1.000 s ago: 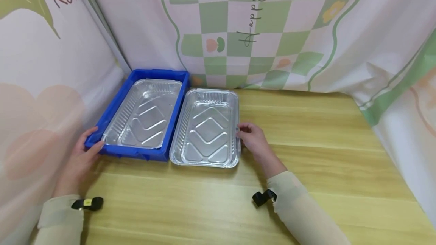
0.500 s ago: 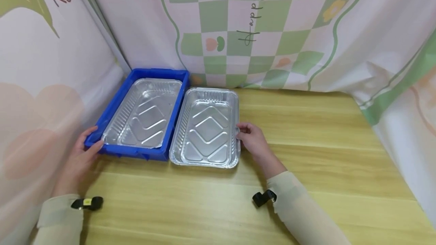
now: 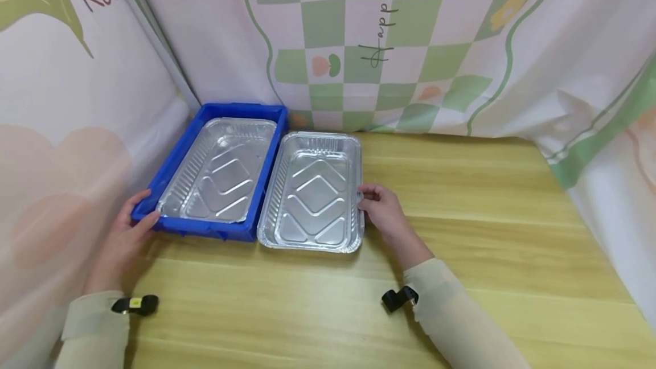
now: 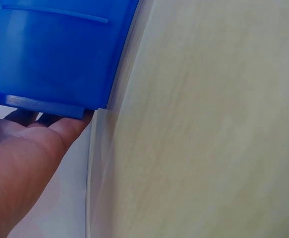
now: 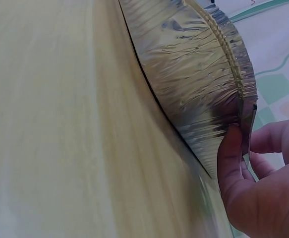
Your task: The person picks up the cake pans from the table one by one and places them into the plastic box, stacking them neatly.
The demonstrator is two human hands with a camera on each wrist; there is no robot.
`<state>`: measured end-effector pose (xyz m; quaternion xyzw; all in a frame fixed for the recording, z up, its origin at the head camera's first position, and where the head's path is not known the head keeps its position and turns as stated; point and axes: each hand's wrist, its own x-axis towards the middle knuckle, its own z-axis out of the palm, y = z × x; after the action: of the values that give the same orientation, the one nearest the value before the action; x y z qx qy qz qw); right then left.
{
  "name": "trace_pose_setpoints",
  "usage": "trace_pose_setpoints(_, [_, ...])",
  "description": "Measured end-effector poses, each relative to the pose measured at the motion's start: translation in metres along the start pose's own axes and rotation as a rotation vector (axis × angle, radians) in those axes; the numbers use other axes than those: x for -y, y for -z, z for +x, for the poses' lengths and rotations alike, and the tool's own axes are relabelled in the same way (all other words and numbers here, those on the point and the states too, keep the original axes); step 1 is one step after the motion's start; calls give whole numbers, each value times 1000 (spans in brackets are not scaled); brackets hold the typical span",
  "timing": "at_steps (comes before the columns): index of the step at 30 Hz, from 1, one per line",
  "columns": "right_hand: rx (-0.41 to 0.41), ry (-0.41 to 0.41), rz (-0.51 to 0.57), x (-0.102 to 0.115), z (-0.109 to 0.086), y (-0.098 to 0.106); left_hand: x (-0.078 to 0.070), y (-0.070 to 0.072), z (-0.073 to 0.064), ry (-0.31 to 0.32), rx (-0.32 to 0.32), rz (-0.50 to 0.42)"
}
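Note:
A blue plastic crate [image 3: 205,228] stands at the back left of the table with a foil tray [image 3: 228,178] lying inside it. My left hand [image 3: 122,238] grips the crate's near left corner, thumb on the front and fingers round the side. In the left wrist view the fingers [image 4: 70,130] sit at the crate's edge. Right beside the crate, a second foil tray [image 3: 315,198] rests on the table. My right hand [image 3: 384,212] pinches this tray's right rim. The right wrist view shows its rim [image 5: 233,64] held between thumb and fingers.
The wood-grain table [image 3: 287,312] extends in front and to the right. A patterned curtain [image 3: 389,90] hangs behind the tray, and another cloth [image 3: 77,130] closes off the left side, close to the crate. Small black cameras sit on both wrists.
Both hands keep their holds, and the crate and trays stay in place. The whole head view has shifted very slightly.

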<state>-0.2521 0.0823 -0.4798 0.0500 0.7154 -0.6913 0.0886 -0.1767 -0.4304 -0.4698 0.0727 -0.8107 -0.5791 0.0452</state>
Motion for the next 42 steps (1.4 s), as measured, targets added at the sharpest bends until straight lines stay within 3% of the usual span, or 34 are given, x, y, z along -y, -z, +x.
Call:
trace_pose_setpoints(9, [-2, 14, 24, -2, 1, 0, 0, 1, 1, 15, 7, 77])
trace_pose_setpoints(16, [-2, 27, 19, -2, 1, 2, 1, 1, 1, 16, 17, 35])
trace_pose_setpoints(21, [-2, 24, 43, -2, 2, 1, 2, 1, 1, 14, 22, -49])
trace_pose_setpoints(26, [-4, 13, 66, -1, 2, 1, 1, 1, 1, 13, 21, -35])
trace_pose_setpoints(32, [0, 2, 75, 1, 1, 1, -1, -1, 1, 15, 21, -134])
trace_pose_setpoints(37, [-1, -4, 95, 2, 1, 2, -1, -1, 1, 28, 14, -87])
trace_pose_setpoints(42, [0, -6, 105, 4, 0, 2, -3, -2, 0, 25, 16, -122])
